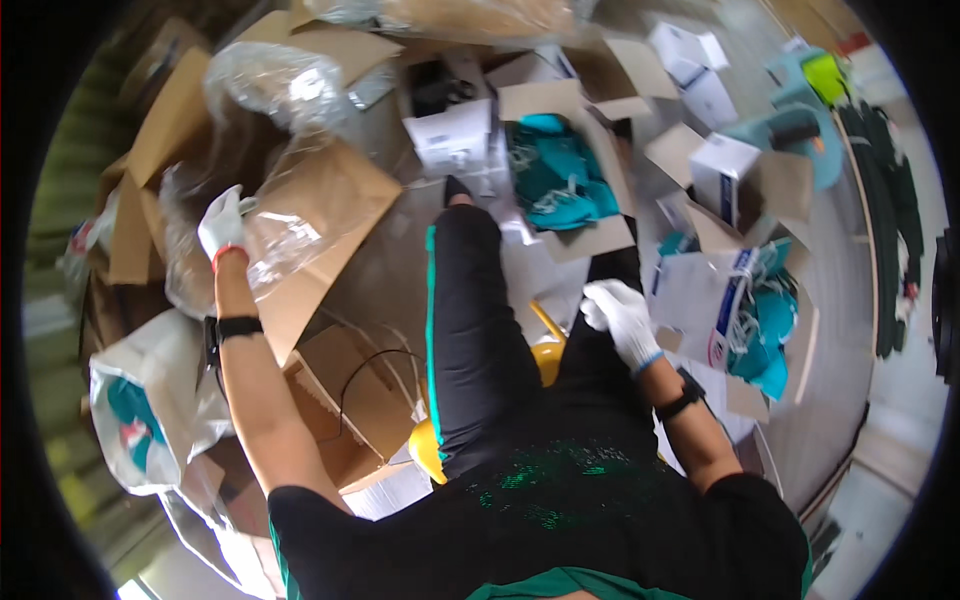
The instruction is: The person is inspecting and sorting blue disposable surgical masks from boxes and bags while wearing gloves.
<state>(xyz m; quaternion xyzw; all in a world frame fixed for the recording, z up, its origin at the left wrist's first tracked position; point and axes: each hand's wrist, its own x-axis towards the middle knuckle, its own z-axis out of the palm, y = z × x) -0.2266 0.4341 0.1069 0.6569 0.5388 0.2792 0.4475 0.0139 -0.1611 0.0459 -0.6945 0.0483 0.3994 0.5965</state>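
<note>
My left hand (225,224), in a white glove with a red cuff, is at the clear plastic bag (292,222) spilling from a big cardboard box (345,190). Its fingers look closed on the plastic, though blur softens the grip. Over my right thigh hovers my right hand (622,320), gloved in white with a blue cuff. Those fingers are curled in, and nothing shows between them. Just beyond it stands an open carton (590,240) of teal cloth items with white cords (560,180). Another carton to its right holds more teal items (770,325).
At left, a white sack (165,345) has teal pieces inside. An open cardboard box (360,400) with a dark cable lies by my left leg. I sit over a yellow seat (547,360). White boxes (725,170) and a light-blue plastic chair (815,130) are at the far right.
</note>
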